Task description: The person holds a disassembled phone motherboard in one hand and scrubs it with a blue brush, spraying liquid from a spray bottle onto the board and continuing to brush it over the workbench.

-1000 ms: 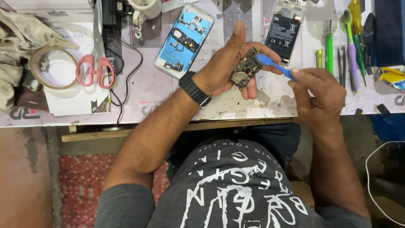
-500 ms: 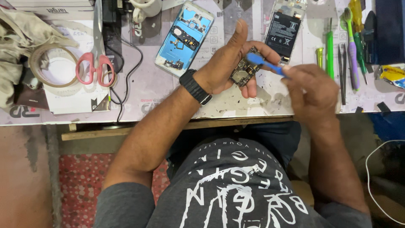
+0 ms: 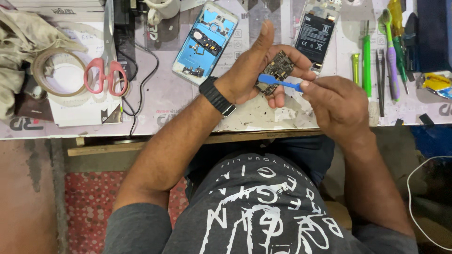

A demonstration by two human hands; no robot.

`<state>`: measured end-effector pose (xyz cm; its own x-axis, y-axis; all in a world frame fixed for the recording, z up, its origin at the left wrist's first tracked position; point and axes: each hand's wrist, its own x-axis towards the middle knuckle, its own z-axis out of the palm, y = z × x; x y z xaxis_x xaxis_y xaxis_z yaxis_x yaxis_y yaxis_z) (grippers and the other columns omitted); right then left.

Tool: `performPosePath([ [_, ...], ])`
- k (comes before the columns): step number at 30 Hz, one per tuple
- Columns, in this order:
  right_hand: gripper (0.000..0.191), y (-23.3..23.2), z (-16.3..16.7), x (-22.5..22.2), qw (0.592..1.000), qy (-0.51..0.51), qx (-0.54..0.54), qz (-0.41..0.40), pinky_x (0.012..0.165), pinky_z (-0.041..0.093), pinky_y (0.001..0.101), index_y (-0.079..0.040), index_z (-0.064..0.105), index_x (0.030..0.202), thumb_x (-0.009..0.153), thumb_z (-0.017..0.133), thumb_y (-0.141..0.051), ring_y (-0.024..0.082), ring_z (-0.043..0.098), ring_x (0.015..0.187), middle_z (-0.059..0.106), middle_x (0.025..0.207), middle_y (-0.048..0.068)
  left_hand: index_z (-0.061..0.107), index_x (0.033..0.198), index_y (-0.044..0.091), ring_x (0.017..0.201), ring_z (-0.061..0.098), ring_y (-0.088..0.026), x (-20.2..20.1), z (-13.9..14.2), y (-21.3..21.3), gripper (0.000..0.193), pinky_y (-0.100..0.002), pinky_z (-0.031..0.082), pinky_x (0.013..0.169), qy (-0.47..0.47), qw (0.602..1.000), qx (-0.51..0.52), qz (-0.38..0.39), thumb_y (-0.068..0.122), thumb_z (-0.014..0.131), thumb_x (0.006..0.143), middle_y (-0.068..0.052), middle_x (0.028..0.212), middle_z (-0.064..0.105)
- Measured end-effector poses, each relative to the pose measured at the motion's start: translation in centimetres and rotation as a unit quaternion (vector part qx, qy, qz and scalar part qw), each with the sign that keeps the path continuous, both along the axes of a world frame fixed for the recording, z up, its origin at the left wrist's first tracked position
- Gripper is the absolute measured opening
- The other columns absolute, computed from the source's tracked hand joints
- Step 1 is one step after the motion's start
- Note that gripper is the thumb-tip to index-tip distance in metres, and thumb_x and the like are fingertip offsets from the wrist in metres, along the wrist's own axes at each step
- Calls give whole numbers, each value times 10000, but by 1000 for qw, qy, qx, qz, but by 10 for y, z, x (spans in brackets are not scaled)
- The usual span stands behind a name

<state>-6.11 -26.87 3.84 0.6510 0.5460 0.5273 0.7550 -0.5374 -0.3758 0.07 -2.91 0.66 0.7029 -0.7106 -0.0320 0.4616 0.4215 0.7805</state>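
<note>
My left hand (image 3: 254,75) cradles a small dark circuit board (image 3: 277,69) in its fingers above the workbench (image 3: 188,101), thumb pointing up. My right hand (image 3: 336,103) grips a blue plastic pry tool (image 3: 278,82) whose flat tip lies across the board. An opened phone shell with a blue inner frame (image 3: 205,42) lies on the bench just left of my left hand. A second opened phone showing its black battery (image 3: 314,35) lies behind the board.
Red-handled scissors (image 3: 106,70) and a tape roll (image 3: 59,73) rest on a white box at the left. Green and purple hand tools (image 3: 379,61) lie at the right. A crumpled cloth (image 3: 19,51) sits far left. A black cable (image 3: 141,80) runs across the bench.
Both hands drifted slightly left and toward me. The blue tool's tip slid leftward across the circuit board.
</note>
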Motion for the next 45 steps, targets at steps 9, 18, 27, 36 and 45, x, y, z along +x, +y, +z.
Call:
performPosePath([
  [9,253,4,3,-9,999,30,4,-10,730,550,369,-56,697,1198,978,785,33,298,705,878,701,1019,138,608,1258,-70,607,701,-225,-2,1,1,1125,-311,587,480,-8,1000,-11,5,924,268,857,-284,1209,725],
  [18,292,1,7,-11,999,9,-14,-31,729,538,378,-76,711,1242,987,770,53,301,698,862,701,1003,137,617,1215,-75,590,719,-225,-2,1,-3,1136,-316,599,460,-32,999,19,16,933,259,834,-283,1195,741],
  [27,246,5,6,-10,999,18,14,-47,738,547,367,-62,696,1231,1028,790,40,294,706,889,703,1019,143,624,1245,-71,587,710,-221,-1,3,0,1165,-307,593,464,-32,999,16,12,942,224,830,-271,1185,731],
  [36,246,7,10,-10,999,19,11,-44,730,552,362,-57,681,1247,1039,774,37,295,710,888,702,1030,151,613,1256,-74,593,702,-239,-1,2,1,1159,-312,573,472,-29,1000,-7,9,935,215,847,-269,1220,730],
  [45,244,11,10,-11,999,20,28,-13,768,564,399,-33,638,1195,985,729,51,303,703,914,697,1037,144,612,1254,-73,599,707,-223,0,-1,1,1164,-305,582,480,-40,999,-8,0,940,214,841,-263,1219,739],
])
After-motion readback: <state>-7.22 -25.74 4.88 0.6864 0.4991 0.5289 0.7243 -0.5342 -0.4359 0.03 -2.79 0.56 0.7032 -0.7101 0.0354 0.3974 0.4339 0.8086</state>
